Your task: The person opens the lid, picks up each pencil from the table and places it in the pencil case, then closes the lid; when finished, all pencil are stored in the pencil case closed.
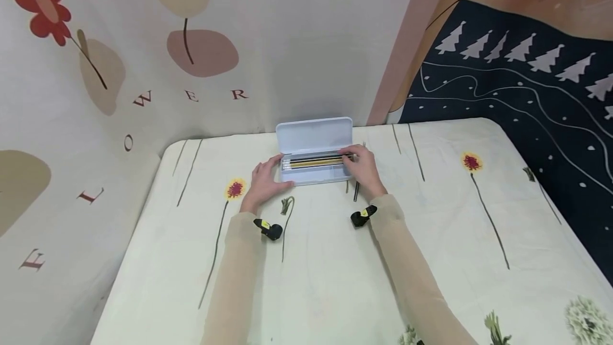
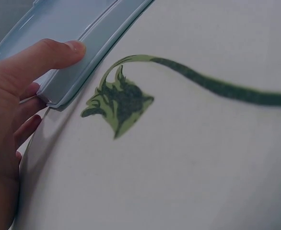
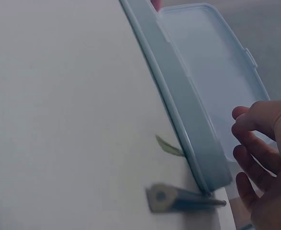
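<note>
A pale blue pencil case (image 1: 313, 176) lies on the table with its lid (image 1: 313, 137) raised at the back. Several black and gold pencils (image 1: 313, 162) lie side by side inside, pale ends to the left. My left hand (image 1: 264, 182) grips the case's left end, thumb (image 2: 66, 53) over the front wall and fingers around the end. Over the right end is my right hand (image 1: 365, 168), fingers bent and thumb near the pencils' right ends; I cannot tell whether it pinches one. Beside the case's right end, a dark pencil-like rod (image 3: 188, 199) lies on the cloth, partly under the right hand.
The white tablecloth (image 1: 316, 270) has printed flowers and stems. Behind the table's back edge hangs a pale curtain (image 1: 306, 68) with printed flowers and letters. A dark blue cloth with white trees (image 1: 517, 84) hangs at the right.
</note>
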A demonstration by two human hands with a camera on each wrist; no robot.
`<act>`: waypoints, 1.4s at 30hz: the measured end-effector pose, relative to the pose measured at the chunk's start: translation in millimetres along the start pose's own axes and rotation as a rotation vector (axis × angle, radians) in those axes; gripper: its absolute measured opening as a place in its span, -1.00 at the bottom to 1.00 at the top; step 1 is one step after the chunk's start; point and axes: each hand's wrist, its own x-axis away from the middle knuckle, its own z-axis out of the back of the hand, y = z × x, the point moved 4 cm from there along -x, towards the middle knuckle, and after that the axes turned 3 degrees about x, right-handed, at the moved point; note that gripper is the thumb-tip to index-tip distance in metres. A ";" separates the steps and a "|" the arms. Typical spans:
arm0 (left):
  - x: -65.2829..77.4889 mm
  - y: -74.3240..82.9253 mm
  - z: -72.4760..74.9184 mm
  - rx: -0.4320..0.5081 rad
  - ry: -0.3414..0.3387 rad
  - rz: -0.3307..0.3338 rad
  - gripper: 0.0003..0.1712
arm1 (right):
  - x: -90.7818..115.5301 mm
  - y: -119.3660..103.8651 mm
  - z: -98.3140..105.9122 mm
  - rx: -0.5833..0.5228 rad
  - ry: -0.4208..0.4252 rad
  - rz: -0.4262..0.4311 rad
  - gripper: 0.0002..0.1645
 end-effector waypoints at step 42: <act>-0.6 -2.0 -0.5 0.004 0.001 0.010 0.02 | 27.7 36.1 22.4 -0.016 0.159 -0.269 -0.72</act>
